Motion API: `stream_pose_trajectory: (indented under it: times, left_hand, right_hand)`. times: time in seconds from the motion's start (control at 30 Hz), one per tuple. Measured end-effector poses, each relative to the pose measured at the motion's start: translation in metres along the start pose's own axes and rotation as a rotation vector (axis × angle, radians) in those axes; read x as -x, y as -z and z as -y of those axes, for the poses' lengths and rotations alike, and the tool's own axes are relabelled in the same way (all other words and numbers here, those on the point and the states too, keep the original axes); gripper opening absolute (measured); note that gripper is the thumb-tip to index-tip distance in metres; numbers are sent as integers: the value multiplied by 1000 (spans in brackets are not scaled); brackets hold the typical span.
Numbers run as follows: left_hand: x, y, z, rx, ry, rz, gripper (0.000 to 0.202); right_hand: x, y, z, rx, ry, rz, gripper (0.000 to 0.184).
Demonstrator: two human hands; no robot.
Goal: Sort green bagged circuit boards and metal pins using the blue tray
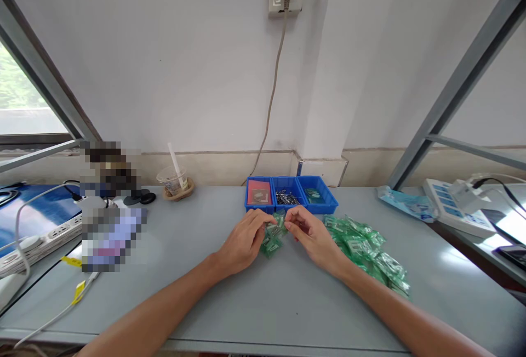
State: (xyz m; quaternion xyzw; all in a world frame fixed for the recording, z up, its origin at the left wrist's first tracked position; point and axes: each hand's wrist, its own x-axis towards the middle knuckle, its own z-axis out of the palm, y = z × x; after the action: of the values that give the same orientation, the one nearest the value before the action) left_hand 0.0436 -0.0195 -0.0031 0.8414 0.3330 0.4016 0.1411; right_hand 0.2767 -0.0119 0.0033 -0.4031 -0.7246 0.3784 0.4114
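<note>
In the middle of the table, my left hand (pixel 243 241) and my right hand (pixel 314 238) face each other with fingertips pinched. Between them is a small green-and-clear plastic bag (pixel 280 220), and the fingers of both hands close on its edges. Below it, beside my left fingers, lie more green bags (pixel 271 246). A heap of similar green packets (pixel 364 247) spreads to the right of my right hand, partly behind the forearm. Just beyond my fingers stand three joined blue bins. The middle bin (pixel 302 192) holds small metal pieces like screws.
The left bin (pixel 247 195) contains a reddish packet, the right bin (pixel 329 198) some greenish pieces. A plastic cup (pixel 172 177) with a white stick sits at the back left. Power strips (pixel 57 233) and cables lie on the left; another strip (pixel 447 203) and a blue wrapper (pixel 406 203) are right.
</note>
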Motion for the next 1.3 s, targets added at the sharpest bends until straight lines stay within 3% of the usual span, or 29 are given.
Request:
stream_pose_trajectory:
  times: [0.13,0.33,0.53,0.7,0.8,0.93,1.0,1.1,1.23,1.3]
  left_hand:
    - [-2,0,2,-8,-5,-9,29]
    - [-1,-1,6,-82,67,-32,13]
    - [0,-1,7,-116,67,-17,31]
    - [1,-4,10,-19,115,42,28]
    - [2,-4,9,44,155,33,43]
    - [0,-1,5,-10,85,81,30]
    - [0,2,4,-62,52,111,29]
    - [0,3,6,-168,28,159,29]
    - [2,0,9,-290,17,233,54]
    - [3,0,10,-313,35,264,55]
  right_hand:
    - [-1,1,-2,-17,-18,22,14]
    - [-1,-1,-5,48,6,31,18]
    - [0,-1,-2,129,52,5,27]
    - [0,-3,-3,-7,-28,26,23]
    - [0,-3,-2,-84,-39,-15,22]
    - [0,2,1,43,2,-25,24]
    - [-2,7,1,139,30,-86,26]
    - [-7,22,-2,270,85,-307,23]
    - [-16,46,-9,435,140,-577,26]
    - [-20,56,-13,461,130,-646,28]
